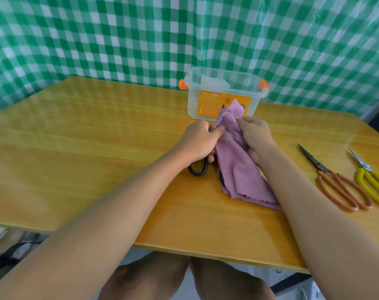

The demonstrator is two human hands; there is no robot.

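A purple cloth with zigzag edges is draped over a pair of black-handled scissors at the middle of the wooden table. The dark blade tip pokes out above the cloth's top. My left hand grips the scissors near their black handles, with its thumb pressed on the cloth's left edge. Gripping the cloth on the right side, my right hand bunches it round the blades. The lower cloth lies on the table.
A clear plastic box with orange latches and an orange label stands just behind the hands. Red-handled scissors and yellow-handled scissors lie at the right. A green checked curtain hangs behind the table.
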